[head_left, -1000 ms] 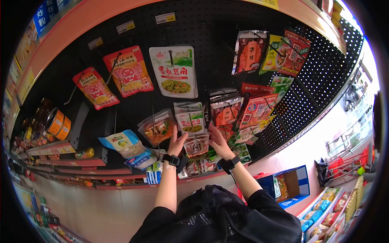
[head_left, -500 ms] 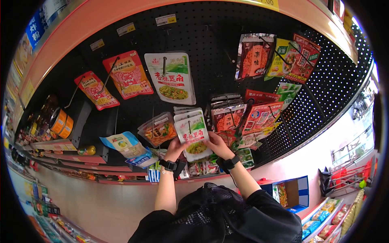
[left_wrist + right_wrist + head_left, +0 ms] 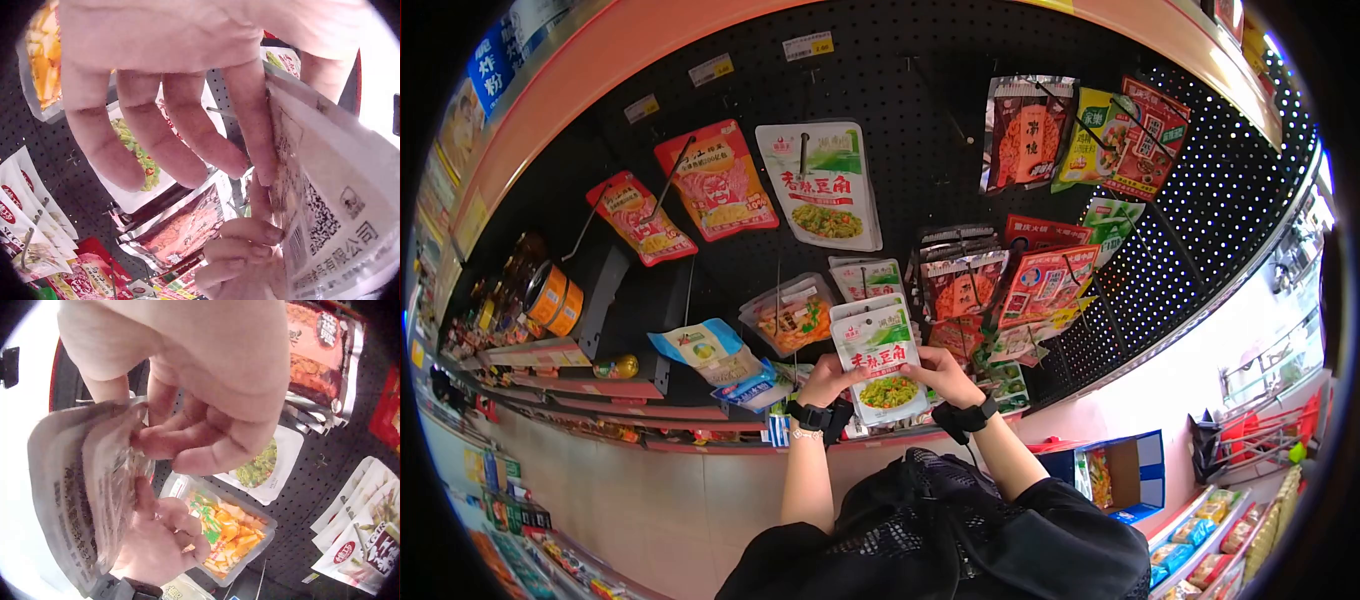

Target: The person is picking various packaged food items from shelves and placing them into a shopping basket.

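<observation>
Both hands grip a small stack of white and green food pouches point(image 3: 890, 385) by its sides, in front of the hanging rack. My left hand point(image 3: 832, 382) pinches the left edge, thumb on the printed front. On the opposite edge, my right hand point(image 3: 945, 378) holds it the same way. Fingertips of both hands sit behind the stack in the right wrist view, where several pouch layers point(image 3: 62, 500) show edge-on. A printed back with a square code point(image 3: 322, 219) faces the left wrist view. Matching pouches point(image 3: 865, 278) hang just behind the stack.
A clear-windowed pouch of orange food point(image 3: 788, 315) hangs left of the hands. Red pouches point(image 3: 962, 285) hang close on the right. One large white pouch point(image 3: 820, 190) hangs above. Metal hooks stick out of the black pegboard point(image 3: 920, 130). A blue box point(image 3: 1145, 475) stands lower right.
The hands first reached either side of the hanging pouches, then gripped the front ones. The stack has come down and toward the body, apart from the matching pouches behind.
</observation>
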`<state>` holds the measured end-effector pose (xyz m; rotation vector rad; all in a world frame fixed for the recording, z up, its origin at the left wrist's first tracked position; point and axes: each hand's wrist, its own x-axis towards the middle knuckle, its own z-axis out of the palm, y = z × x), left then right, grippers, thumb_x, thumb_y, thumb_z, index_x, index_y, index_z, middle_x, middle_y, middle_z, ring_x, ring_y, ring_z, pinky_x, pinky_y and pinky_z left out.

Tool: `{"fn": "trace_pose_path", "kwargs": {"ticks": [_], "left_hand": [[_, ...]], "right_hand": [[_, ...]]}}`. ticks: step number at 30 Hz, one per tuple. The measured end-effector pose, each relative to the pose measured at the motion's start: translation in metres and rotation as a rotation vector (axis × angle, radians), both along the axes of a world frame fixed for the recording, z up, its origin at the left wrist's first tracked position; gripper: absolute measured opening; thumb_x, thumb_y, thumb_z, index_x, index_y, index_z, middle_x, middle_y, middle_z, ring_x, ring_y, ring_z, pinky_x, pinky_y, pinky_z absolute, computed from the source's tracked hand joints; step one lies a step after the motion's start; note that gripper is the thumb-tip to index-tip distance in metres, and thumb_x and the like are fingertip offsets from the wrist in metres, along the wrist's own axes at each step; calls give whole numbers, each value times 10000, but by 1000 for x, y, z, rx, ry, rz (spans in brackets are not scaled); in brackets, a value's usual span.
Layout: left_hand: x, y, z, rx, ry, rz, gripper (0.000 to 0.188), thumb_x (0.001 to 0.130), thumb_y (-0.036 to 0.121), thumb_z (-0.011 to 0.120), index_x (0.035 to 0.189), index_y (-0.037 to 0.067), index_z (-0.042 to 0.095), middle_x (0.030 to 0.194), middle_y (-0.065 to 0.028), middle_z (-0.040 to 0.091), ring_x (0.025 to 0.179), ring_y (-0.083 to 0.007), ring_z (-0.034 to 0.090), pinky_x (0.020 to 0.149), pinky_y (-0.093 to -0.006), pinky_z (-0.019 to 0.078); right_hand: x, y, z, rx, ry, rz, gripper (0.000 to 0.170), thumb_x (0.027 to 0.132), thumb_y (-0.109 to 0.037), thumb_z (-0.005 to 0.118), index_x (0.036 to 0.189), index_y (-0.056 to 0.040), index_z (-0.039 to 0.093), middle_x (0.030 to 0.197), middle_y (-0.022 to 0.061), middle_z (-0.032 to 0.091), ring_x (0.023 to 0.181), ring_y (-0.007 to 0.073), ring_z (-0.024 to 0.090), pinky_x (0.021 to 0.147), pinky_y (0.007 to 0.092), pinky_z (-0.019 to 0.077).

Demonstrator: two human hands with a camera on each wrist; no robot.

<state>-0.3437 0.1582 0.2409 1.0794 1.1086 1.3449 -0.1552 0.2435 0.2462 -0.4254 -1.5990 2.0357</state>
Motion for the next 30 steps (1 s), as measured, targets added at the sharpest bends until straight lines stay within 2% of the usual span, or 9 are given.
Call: {"fn": "trace_pose_path", "kwargs": {"ticks": [11,13,22,24,26,29,30], "left_hand": [[3,-12,19,-9,29,-68,260,721,158,593,920,-3,550,880,-53,575,810,-97,511,715,-234,397],[0,-13,18,-16,43,-119,310,729,188,588,965,-3,527,916,-56,561,820,-104,503,716,-243,396],[5,-17,29,-56,145,-142,273,733,182,587,921,-11,546,883,-44,570,812,-95,501,715,-238,393],[5,-14,24,-53,160,-170,303,726,177,595,961,-2,524,915,-42,557,838,-96,491,734,-239,386],[9,-12,25,-27,153,-169,428,686,163,633,1047,13,457,973,-41,523,878,-111,478,759,-239,381],[21,-12,28,69,153,-155,497,636,143,673,1054,21,435,978,-42,511,882,-123,479,763,-240,382],[26,-14,29,-43,59,-168,525,592,116,698,1040,31,438,979,-39,504,890,-128,477,771,-245,380]], "right_hand": [[5,-14,8,8,13,-19,219,768,-119,534,927,31,529,824,11,553,737,40,479,656,193,399],[6,-16,8,18,22,-33,214,766,-127,540,908,32,533,807,6,552,725,39,477,643,193,398],[13,-19,9,172,-42,-138,197,751,-136,558,835,41,541,733,3,529,638,31,427,559,184,366],[16,-19,9,382,-82,-212,188,740,-134,567,796,45,548,666,22,508,609,58,413,540,211,355],[19,-21,12,435,-52,-238,186,735,-132,570,791,45,547,642,39,494,608,79,412,541,230,352],[25,-28,15,499,-57,-275,185,726,-128,576,786,45,544,612,69,473,619,121,417,553,264,348],[28,-31,17,509,-88,-282,186,722,-126,578,786,45,543,605,81,467,630,142,422,564,277,349]]}}
